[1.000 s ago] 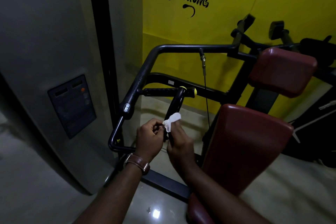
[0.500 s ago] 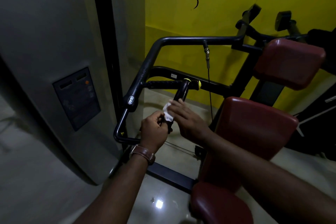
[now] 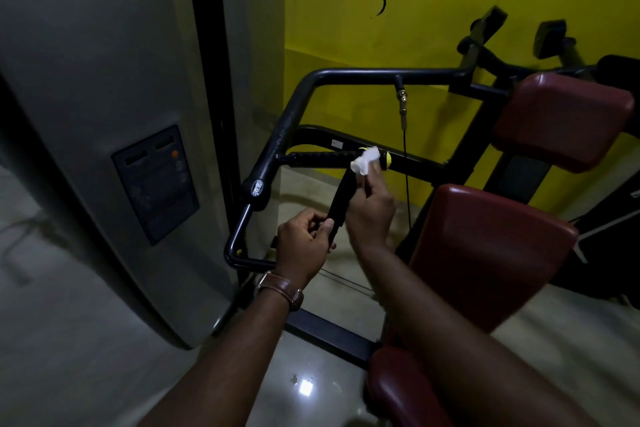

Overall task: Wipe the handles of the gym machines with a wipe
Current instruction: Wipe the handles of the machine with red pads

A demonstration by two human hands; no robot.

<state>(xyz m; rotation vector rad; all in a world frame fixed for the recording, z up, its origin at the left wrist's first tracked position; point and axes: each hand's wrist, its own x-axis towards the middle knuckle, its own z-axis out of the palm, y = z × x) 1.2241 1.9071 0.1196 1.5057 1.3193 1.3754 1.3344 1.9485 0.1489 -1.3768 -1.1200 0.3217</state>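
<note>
We log the right hand [image 3: 372, 215] pinching a crumpled white wipe [image 3: 365, 160] against the yellow-capped end of the horizontal black ribbed grip [image 3: 322, 159]. Left hand [image 3: 304, 246] curls round the lower end of the angled black handle bar [image 3: 341, 206], steadying it. Step: wiping the grip. Next, we judge, the wipe must travel along the ribs.

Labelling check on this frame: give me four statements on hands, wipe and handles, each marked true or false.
1. The right hand holds the white wipe against the yellow-capped end of the horizontal handle. True.
2. The left hand holds a spray bottle. False: it grips the lower end of the angled black handle.
3. The seat pads are blue. False: dark red.
4. A brown-strapped watch sits on the left wrist. True.
</note>
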